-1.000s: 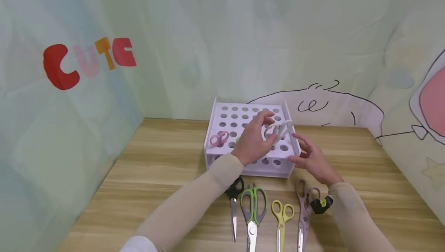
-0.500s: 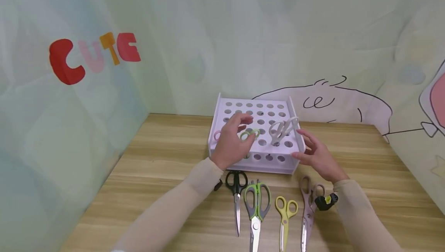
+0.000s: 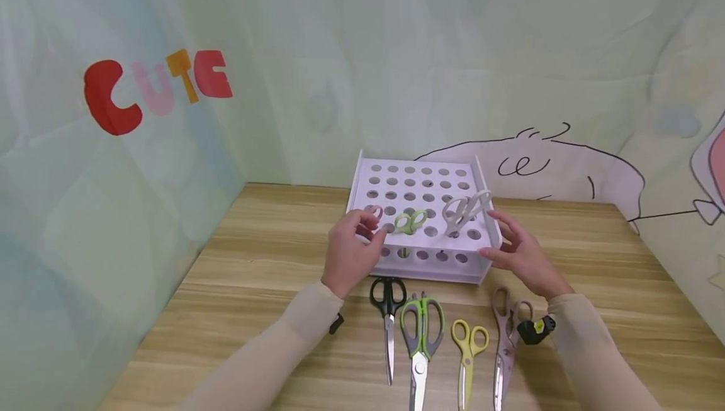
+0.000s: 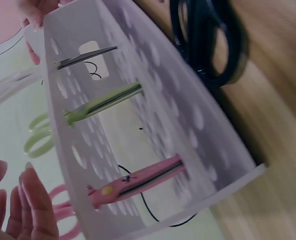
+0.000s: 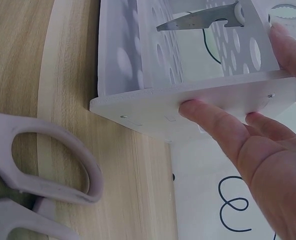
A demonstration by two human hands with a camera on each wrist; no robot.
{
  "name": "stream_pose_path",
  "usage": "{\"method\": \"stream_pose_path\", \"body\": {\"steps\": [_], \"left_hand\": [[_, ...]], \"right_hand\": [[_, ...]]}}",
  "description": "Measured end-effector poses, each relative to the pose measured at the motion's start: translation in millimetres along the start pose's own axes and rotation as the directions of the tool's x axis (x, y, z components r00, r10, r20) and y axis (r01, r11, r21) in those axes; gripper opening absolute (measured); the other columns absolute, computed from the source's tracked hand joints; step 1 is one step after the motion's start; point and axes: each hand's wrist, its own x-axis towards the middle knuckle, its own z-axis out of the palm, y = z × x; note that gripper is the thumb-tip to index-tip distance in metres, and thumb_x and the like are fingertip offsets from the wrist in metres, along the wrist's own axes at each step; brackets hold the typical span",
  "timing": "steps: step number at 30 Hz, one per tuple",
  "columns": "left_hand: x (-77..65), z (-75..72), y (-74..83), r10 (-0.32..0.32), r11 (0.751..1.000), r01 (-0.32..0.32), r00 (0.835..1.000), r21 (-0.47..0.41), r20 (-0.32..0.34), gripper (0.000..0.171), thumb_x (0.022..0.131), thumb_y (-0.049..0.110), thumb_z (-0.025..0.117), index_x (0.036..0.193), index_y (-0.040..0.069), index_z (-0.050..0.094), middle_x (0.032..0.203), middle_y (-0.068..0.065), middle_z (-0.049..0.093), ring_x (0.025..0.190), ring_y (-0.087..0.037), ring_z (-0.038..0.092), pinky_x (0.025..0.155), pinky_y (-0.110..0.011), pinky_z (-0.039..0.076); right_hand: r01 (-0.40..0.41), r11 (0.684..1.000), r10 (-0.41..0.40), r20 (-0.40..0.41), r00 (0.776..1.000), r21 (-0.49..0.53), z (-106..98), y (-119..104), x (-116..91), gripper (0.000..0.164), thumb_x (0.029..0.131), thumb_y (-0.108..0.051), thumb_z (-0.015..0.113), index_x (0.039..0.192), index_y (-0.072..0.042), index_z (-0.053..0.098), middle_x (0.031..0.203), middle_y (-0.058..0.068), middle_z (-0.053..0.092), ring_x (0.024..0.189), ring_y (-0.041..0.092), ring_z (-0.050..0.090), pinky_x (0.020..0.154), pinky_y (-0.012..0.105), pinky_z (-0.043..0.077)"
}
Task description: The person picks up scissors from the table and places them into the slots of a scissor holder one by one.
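A white rack (image 3: pixel 430 243) with rows of round holes stands on the table. Pink scissors (image 4: pixel 143 182), light green scissors (image 4: pixel 105 103) and pale grey scissors (image 5: pixel 203 19) stand blades-down in its front holes. My left hand (image 3: pixel 348 252) is at the rack's front left corner, its loosely bent fingers close beside the pink handles. In the left wrist view, its fingertips are right at those handles. My right hand (image 3: pixel 528 261) rests spread fingers on the rack's right side panel, thumb low on the outer face and a fingertip at the upper edge.
In front of the rack lie black scissors (image 3: pixel 388 301), green-and-grey scissors (image 3: pixel 420 335), yellow scissors (image 3: pixel 466 354) and mauve scissors (image 3: pixel 505 348). The wooden table (image 3: pixel 272 241) meets a printed backdrop (image 3: pixel 317 102) behind the rack.
My left hand has come away from the pale grey scissors and moved left across the rack to the pink ones, uncovering the green handles. My right hand stays at the rack's side.
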Motion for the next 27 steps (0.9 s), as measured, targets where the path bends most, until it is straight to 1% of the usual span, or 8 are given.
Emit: {"method": "stream_pose_path", "body": {"steps": [3, 6, 9, 11, 16, 21, 24, 27], "left_hand": [[-5.3, -2.9, -6.7, -0.055, 0.998, 0.055, 0.998, -0.004, 0.003, 0.015, 0.082, 0.0, 0.075, 0.092, -0.003, 0.063, 0.087, -0.011, 0.063, 0.074, -0.018, 0.063, 0.064, -0.026, 0.057], [-10.5, -4.9, -12.0, -0.091, 0.996, 0.091, 0.996, 0.012, 0.007, 0.013, 0.081, 0.001, 0.075, 0.089, -0.001, 0.064, 0.084, -0.009, 0.064, 0.071, -0.017, 0.063, 0.064, -0.027, 0.057], [-17.5, -5.9, -15.1, -0.134, 0.989, 0.131, 0.99, 0.063, 0.042, 0.01, 0.082, 0.004, 0.075, 0.086, 0.003, 0.066, 0.08, -0.004, 0.066, 0.069, -0.015, 0.063, 0.061, -0.026, 0.056], [-22.6, -5.5, -16.9, -0.174, 0.981, 0.166, 0.982, 0.104, 0.077, 0.009, 0.083, 0.007, 0.075, 0.084, 0.006, 0.067, 0.077, -0.002, 0.066, 0.068, -0.013, 0.062, 0.06, -0.025, 0.055], [-31.4, -2.4, -20.8, -0.288, 0.935, 0.246, 0.947, 0.254, 0.142, 0.011, 0.083, 0.019, 0.074, 0.082, 0.011, 0.068, 0.075, 0.003, 0.066, 0.066, -0.011, 0.059, 0.061, -0.027, 0.052], [-35.4, -0.1, -19.9, -0.362, 0.88, 0.272, 0.915, 0.39, 0.178, 0.02, 0.083, 0.032, 0.074, 0.087, 0.012, 0.071, 0.075, 0.004, 0.065, 0.065, -0.012, 0.058, 0.06, -0.031, 0.05], [-38.7, 1.6, -19.2, -0.412, 0.845, 0.281, 0.885, 0.455, 0.219, 0.024, 0.082, 0.034, 0.075, 0.087, 0.011, 0.071, 0.072, 0.004, 0.063, 0.062, -0.013, 0.056, 0.055, -0.031, 0.048], [-43.4, 4.1, -21.1, -0.452, 0.817, 0.275, 0.851, 0.507, 0.266, 0.027, 0.082, 0.036, 0.076, 0.081, 0.01, 0.068, 0.065, 0.003, 0.058, 0.057, -0.014, 0.052, 0.05, -0.03, 0.044]], "right_hand": [[0.002, 1.0, -0.002, 0.0, 1.0, -0.017, -1, -1, 1, 0.085, 0.091, -0.008, 0.071, 0.158, -0.017, 0.019, 0.161, 0.024, 0.013, 0.137, 0.051, 0.032, 0.091, 0.043, 0.053], [0.005, 1.0, -0.005, 0.0, 1.0, -0.029, -2, -2, 2, 0.085, 0.091, -0.009, 0.072, 0.158, -0.017, 0.02, 0.161, 0.024, 0.013, 0.137, 0.052, 0.031, 0.091, 0.043, 0.053], [-0.002, 1.0, 0.002, -0.001, 1.0, -0.029, -3, 0, 2, 0.085, 0.091, -0.009, 0.072, 0.158, -0.018, 0.02, 0.161, 0.023, 0.014, 0.137, 0.051, 0.032, 0.09, 0.043, 0.053], [-0.006, 1.0, 0.006, -0.003, 1.0, -0.026, -3, 1, 2, 0.085, 0.091, -0.009, 0.072, 0.158, -0.018, 0.02, 0.161, 0.023, 0.013, 0.137, 0.051, 0.032, 0.09, 0.042, 0.053], [0.008, 1.0, -0.008, -0.007, 1.0, -0.015, -3, 1, 1, 0.084, 0.091, -0.007, 0.071, 0.157, -0.015, 0.021, 0.161, 0.024, 0.013, 0.136, 0.052, 0.032, 0.089, 0.041, 0.054], [0.025, 1.0, -0.025, -0.003, 1.0, -0.013, -3, -1, 0, 0.081, 0.092, -0.005, 0.069, 0.157, -0.014, 0.021, 0.16, 0.026, 0.015, 0.134, 0.052, 0.034, 0.088, 0.04, 0.054], [0.022, 1.0, -0.022, 0.0, 1.0, -0.011, -2, -1, 0, 0.081, 0.092, -0.005, 0.069, 0.157, -0.014, 0.021, 0.16, 0.026, 0.015, 0.135, 0.052, 0.034, 0.088, 0.041, 0.054], [0.018, 1.0, -0.018, 0.001, 1.0, -0.008, -1, -1, -1, 0.081, 0.092, -0.005, 0.069, 0.157, -0.014, 0.021, 0.16, 0.026, 0.016, 0.135, 0.052, 0.034, 0.089, 0.042, 0.054]]}}
